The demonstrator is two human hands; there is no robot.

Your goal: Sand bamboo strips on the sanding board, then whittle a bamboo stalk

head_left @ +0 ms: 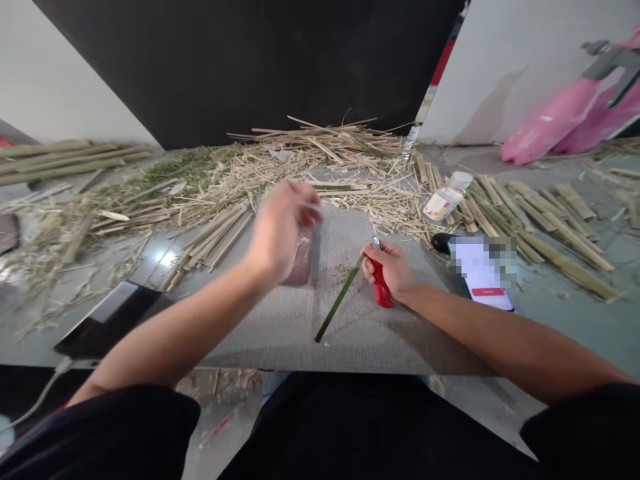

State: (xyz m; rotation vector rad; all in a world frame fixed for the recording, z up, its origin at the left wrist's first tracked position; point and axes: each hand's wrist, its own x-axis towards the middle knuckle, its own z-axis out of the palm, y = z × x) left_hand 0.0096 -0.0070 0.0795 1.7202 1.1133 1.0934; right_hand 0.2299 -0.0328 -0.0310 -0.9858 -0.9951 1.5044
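Observation:
My right hand (391,270) is closed around a red-handled knife (383,287), with a bit of shiny metal showing above the thumb; its blade cannot be made out. A green bamboo strip (340,301) slants across the grey board (280,333), its upper end at the fingers of that hand and its lower end toward me. To the left, my left hand (285,227) is raised and smeared by motion, with bent fingers; whether it holds anything is unclear. Beneath and beside it lies a brown block (301,260), partly covered by the hand.
Bamboo shavings (240,173) heap along the back. Split bamboo pieces (555,220) lie right, near a clear bottle (447,197) and a phone (483,273). Pink spray bottles (555,123) stand far right. A dark box-like device (113,313) with a cable sits left.

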